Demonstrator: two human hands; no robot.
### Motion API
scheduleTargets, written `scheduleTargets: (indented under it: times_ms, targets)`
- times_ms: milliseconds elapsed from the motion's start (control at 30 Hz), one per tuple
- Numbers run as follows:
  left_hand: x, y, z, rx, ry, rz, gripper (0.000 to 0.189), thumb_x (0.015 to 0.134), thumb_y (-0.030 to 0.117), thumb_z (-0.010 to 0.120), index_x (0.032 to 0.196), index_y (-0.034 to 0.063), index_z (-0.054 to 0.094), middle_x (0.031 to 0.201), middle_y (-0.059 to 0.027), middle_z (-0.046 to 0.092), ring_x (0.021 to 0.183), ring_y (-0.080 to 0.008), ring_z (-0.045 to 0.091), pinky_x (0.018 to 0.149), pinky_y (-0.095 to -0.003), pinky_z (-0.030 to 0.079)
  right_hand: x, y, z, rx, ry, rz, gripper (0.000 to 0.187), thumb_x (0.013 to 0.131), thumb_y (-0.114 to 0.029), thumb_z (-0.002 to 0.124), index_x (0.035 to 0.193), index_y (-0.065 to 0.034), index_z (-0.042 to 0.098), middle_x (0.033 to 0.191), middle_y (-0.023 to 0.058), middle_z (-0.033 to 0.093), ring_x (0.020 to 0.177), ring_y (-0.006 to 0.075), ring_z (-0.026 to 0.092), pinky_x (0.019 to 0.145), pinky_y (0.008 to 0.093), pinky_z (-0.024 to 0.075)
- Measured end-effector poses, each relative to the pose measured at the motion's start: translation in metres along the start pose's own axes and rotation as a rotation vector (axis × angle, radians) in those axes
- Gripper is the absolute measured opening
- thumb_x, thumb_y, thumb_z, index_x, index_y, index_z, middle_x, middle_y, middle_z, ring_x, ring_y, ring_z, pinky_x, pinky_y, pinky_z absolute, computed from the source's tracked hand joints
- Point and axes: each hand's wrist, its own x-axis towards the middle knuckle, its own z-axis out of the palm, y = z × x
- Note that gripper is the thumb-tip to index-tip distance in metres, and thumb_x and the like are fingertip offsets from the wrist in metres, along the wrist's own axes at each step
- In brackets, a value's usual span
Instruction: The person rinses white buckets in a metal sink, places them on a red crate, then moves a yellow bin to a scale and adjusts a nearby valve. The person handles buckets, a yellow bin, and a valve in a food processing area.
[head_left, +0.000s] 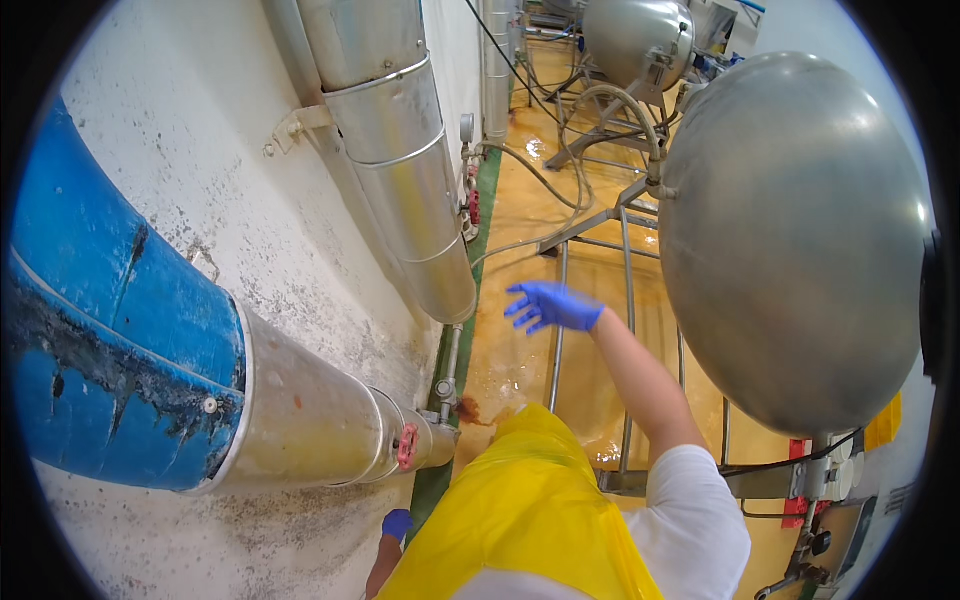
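Observation:
My right hand (553, 306), in a blue-violet disposable glove, reaches out over the wet floor with its fingers apart and nothing in it. It is slightly blurred. Beside it, metal frame rails (558, 352) run along the floor under a large rounded stainless steel vessel (795, 240). My left hand (397, 523), gloved too, hangs low by the wall, partly covered by my yellow apron (525, 502); its fingers are not clear. Nearest to it are a red valve handwheel (407, 446) and a metal-clad pipe (315, 405).
A thick blue-covered pipe (120, 315) and a vertical clad pipe (397, 157) line the stained wall (225, 187). A hose (525, 169) loops across the orange floor (510, 360). Farther back stands a second steel vessel (637, 37). A pressure gauge (467, 127) sits above another red handwheel (474, 207).

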Motion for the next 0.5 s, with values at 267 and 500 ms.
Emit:
scheduleTargets:
  times_ms: [267,500]
  targets:
    - [0.006,0.026,-0.008,-0.48,0.089,-0.217,0.024,0.092,0.019,0.055,0.099,0.0007,0.068,0.086,-0.0117,0.069,0.076,-0.0208,0.068,0.069,-0.0344,0.055,0.107,-0.095,-0.035,-0.158,0.138,0.046,0.091,0.084,-0.063,0.066,0.142,-0.002,0.03,0.127,0.0199,0.058,0.103,0.0249,0.065,0.087,0.0381,0.0547]
    - [0.004,0.038,0.037,-0.062,-0.026,-0.186,0.023,0.092,0.017,0.059,0.107,0.0015,0.066,0.089,-0.0119,0.069,0.076,-0.0214,0.067,0.065,-0.0361,0.054,0.181,-0.121,-0.055,-0.213,-0.054,0.112,0.051,0.081,-0.056,0.073,0.101,-0.0104,0.06,0.095,0.0066,0.069,0.083,0.0174,0.067,0.076,0.0344,0.0562]
